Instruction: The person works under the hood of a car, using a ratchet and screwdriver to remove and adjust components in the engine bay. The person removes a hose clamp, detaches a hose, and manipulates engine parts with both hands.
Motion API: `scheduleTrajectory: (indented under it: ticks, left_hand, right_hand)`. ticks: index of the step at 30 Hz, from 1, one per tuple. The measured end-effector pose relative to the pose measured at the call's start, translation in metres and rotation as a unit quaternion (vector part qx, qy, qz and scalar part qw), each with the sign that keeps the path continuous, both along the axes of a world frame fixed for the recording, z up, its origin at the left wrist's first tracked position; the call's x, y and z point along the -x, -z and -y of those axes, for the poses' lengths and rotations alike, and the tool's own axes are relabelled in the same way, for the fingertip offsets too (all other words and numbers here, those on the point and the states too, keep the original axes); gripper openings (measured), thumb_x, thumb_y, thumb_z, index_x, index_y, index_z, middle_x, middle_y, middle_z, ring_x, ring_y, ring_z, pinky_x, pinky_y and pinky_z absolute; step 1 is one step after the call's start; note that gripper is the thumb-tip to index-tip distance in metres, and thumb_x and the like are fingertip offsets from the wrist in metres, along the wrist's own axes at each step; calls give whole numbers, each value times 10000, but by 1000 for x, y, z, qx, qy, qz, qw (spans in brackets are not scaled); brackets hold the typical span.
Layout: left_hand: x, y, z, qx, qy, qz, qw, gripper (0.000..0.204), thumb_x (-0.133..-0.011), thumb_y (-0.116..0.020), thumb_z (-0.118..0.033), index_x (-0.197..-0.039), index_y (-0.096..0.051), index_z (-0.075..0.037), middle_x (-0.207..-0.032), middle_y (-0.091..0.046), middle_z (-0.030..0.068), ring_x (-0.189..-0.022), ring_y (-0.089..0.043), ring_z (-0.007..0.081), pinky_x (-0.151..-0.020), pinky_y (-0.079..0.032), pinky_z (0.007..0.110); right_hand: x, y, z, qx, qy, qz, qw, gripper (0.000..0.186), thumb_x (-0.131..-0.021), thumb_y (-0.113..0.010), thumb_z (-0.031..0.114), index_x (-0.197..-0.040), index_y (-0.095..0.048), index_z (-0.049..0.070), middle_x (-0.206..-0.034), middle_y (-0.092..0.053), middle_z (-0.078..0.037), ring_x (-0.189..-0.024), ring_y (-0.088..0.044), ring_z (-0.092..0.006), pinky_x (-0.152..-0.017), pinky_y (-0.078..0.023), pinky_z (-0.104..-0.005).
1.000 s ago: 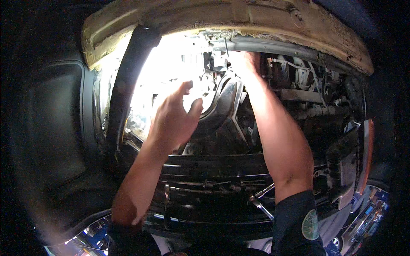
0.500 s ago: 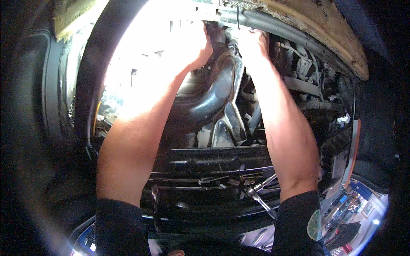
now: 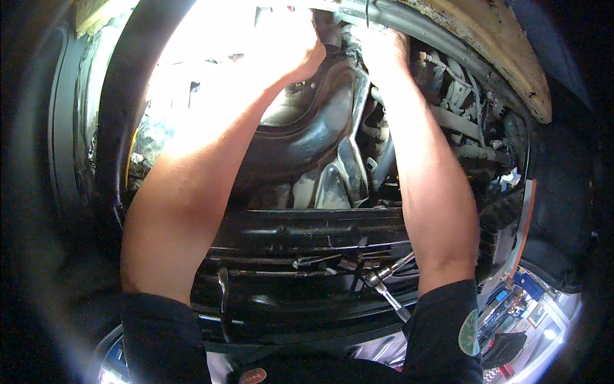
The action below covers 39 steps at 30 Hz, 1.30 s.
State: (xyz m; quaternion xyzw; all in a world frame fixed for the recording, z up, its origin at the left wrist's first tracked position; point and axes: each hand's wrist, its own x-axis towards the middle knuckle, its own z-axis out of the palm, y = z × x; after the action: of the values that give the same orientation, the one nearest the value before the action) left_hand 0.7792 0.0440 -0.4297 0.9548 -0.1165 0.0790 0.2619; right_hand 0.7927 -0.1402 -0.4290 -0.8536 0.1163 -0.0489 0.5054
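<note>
Both my arms reach up into the engine bay of a vehicle. My left hand is bent at the wrist above a large curved dark pipe; strong glare washes out its fingers. Beside the pipe's upper end, my right hand is closed just below a grey metal crossbar. Its fingers look curled, but what they grip, if anything, is lost in the bright light. A chrome ratchet lies on the black front panel, left of my right forearm.
Hoses and brackets crowd the right side. A worn yellowish foam-like edge borders the top right. Thin metal tools and a dark curved bar lie along the front panel. Shelves with clutter appear at lower right.
The view has shifted slightly, so the engine bay sits a little higher in the picture. Both hands stay near the same parts, and the ratchet lies as before.
</note>
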Motion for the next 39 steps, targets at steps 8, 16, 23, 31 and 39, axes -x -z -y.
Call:
scheduleTrajectory:
  ticks: [8,16,23,31,39]
  left_hand:
    - [-6,-10,1,9,-2,-23,1000,354,-879,-607,-265,-1040,-679,43,-1016,-712,278,-959,-689,452,-877,-548,531]
    - [-14,-28,7,13,2,-71,997,373,-884,-612,-296,-1038,-685,35,-1017,-714,274,-963,-689,452,-880,-547,533]
    - [-23,-37,12,29,6,-101,994,389,-888,-616,-324,-1036,-690,28,-1018,-716,270,-966,-690,452,-882,-547,535]
    - [-35,-49,9,37,16,-122,992,409,-893,-620,-356,-1034,-696,21,-1019,-718,266,-969,-690,451,-884,-547,536]
    - [-52,-63,10,36,25,-136,990,429,-898,-625,-387,-1032,-702,13,-1021,-720,262,-973,-690,451,-887,-546,538]
  right_hand:
    - [5,-20,13,-46,-87,-62,993,465,-880,-695,350,-1231,-671,46,-1131,-699,-104,-982,-634,-204,-884,-501,-364]
    - [-1,-22,23,65,-139,-89,984,501,-808,-772,232,-1238,-667,0,-1196,-707,-179,-1130,-647,-288,-1019,-489,-422]
    - [5,-24,16,123,-94,-52,987,585,-804,-814,177,-1336,-631,15,-1281,-679,-171,-1198,-625,-275,-1049,-479,-394]
    - [9,-26,19,145,-143,-114,972,589,-942,-656,152,-1496,-504,21,-1499,-539,-153,-1390,-483,-258,-1191,-351,-392]
    - [13,-29,8,255,-91,-71,960,565,-887,-635,65,-1442,-543,21,-1455,-571,-203,-1350,-534,-311,-1163,-383,-406]
